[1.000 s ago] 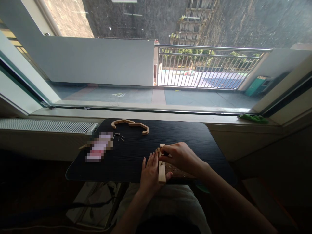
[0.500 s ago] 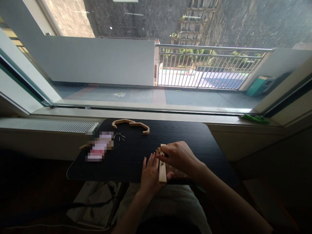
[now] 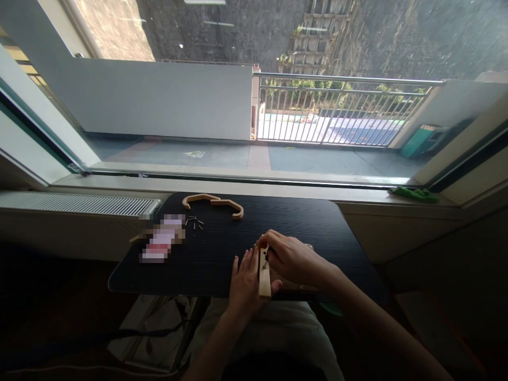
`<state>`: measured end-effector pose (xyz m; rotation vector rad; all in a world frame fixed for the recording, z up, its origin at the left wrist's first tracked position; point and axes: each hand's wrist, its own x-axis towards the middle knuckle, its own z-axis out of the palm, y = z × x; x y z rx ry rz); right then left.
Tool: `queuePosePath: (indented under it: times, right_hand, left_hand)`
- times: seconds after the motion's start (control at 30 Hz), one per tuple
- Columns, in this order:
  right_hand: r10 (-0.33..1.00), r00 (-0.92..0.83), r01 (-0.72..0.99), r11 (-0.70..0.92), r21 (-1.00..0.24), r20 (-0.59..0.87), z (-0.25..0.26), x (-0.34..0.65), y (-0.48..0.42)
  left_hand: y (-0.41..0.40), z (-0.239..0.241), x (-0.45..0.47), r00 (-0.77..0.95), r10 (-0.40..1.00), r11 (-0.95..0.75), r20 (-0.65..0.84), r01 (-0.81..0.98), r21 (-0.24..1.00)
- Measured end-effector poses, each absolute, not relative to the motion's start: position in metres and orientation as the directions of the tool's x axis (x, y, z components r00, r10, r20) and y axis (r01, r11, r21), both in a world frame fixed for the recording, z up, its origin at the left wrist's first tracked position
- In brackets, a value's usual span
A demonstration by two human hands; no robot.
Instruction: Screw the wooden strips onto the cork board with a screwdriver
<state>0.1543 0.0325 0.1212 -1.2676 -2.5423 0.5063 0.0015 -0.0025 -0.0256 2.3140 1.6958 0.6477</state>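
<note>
A pale wooden bar (image 3: 264, 275) stands on edge near the front of the black table (image 3: 222, 248), joined to a flat wooden piece that is mostly hidden. My left hand (image 3: 246, 280) lies against the bar's left side, fingers stretched out, thumb wrapped under its near end. My right hand (image 3: 291, 256) is curled over the bar's far end, fingertips pinched at its top; what they pinch is too small to make out.
A curved wooden piece (image 3: 212, 202) lies at the table's far edge. Several small dark screws (image 3: 194, 223) sit beside a blurred pink object (image 3: 162, 239) at the left. A radiator (image 3: 75, 203) and window sill run behind; a green cloth (image 3: 415, 193) rests on the sill.
My right hand has rolled slightly, knuckles shifting toward the right and fingers curling lower over the bar's top. The left hand and the bar stay put.
</note>
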Motion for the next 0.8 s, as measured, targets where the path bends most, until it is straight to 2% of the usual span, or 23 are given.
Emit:
queuePosePath:
  times: [0.23,0.4,0.57,0.8]
  right_hand:
    - [0.727,-0.674,0.55,0.611,-0.569,0.13,0.1138,0.156,0.0363]
    - [0.754,-0.648,0.539,0.556,-0.633,0.11,0.1142,0.1551,0.0378]
    - [0.787,-0.607,0.572,0.53,-0.626,0.11,0.1146,0.1529,0.0373]
    - [0.813,-0.573,0.652,0.526,-0.546,0.098,0.1177,0.1527,0.0363]
  left_hand:
    - [-0.0026,-0.0251,-0.0027,0.28,0.938,-0.343,0.206,0.842,0.416]
    - [-0.0024,-0.0273,-0.0027,0.278,0.936,-0.346,0.218,0.84,0.417]
    - [-0.0019,-0.0296,-0.0021,0.277,0.937,-0.342,0.213,0.85,0.401]
    - [-0.0018,-0.0324,-0.0034,0.283,0.928,-0.36,0.244,0.852,0.381]
